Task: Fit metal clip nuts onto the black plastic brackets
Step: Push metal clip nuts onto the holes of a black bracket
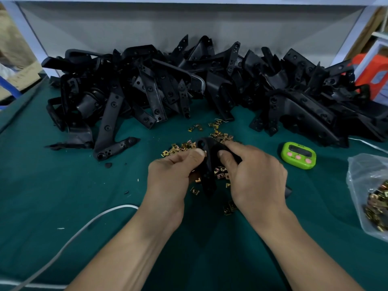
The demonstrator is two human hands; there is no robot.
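head view: two bare hands meet over a dark green table cloth (63, 185), just past centre toward 12 o'clock.
held bracket: a black plastic bracket with a round hole at its top end (206, 164) is between both hands, its long arm pointing toward 6 o'clock.
left hand: the left hand (170, 171) has thumb and forefinger pressed together, pinching a small brass-coloured metal clip nut (205, 153) against the bracket's left edge; the other fingers curl under (mostly hidden).
right hand: the right hand (252, 171) grips the bracket from 3 o'clock, thumb on its face, fingers wrapped behind.
loose nuts: scattered brass-coloured clip nuts (182, 147) lie on the cloth around and under the hands, thickest toward 12 o'clock.
bracket pile: a big heap of black plastic brackets (189, 80) runs along the back from 10 to 2 o'clock.
timer: a lime green digital timer with pink buttons (298, 153) sits at 3 o'clock of the right hand, near it.
bag: a clear plastic bag of clip nuts (369, 196) lies at the 4 o'clock edge.
cable: a white cable (84, 227) curves across the cloth at 8 o'clock.
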